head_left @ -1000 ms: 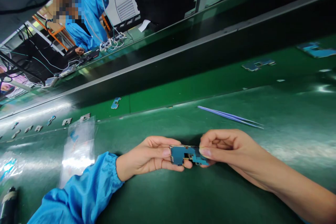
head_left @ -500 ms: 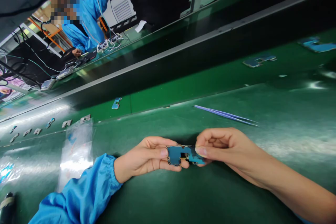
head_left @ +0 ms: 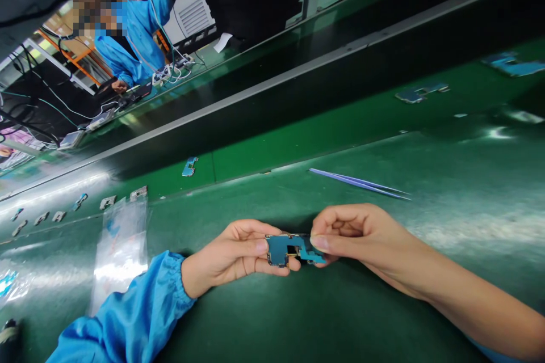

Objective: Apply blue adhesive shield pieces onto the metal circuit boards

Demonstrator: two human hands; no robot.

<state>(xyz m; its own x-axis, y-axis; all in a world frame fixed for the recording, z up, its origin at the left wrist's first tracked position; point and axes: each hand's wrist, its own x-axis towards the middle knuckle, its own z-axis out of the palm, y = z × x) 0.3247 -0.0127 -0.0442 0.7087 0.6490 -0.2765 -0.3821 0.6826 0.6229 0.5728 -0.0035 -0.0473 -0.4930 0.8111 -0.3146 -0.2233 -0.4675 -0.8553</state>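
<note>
Left hand point(head_left: 238, 252) and right hand point(head_left: 360, 232) are both closed on one board point(head_left: 279, 250), just below the centre of the frame. Left thumb lies over its left end, with fingers behind and below; right thumb and forefinger pinch its right end. Its blue face is turned up, and it is held above the green bench point(head_left: 255, 323), which fills the lower frame. At upper left, beyond a dark ledge point(head_left: 238, 99), a co-worker point(head_left: 136, 54) in blue has one arm raised. A blue sleeve point(head_left: 145, 300) covers the left forearm at lower left. Beside it lies a clear bag point(head_left: 121, 255). Tweezers point(head_left: 357, 183) lie on the bench above the right hand, touching neither hand. Two loose boards point(head_left: 515, 65) lie at upper right, and a smaller blue one point(head_left: 189, 167) left of centre. Smallest are the parts point(head_left: 108, 202) scattered at the left edge.
</note>
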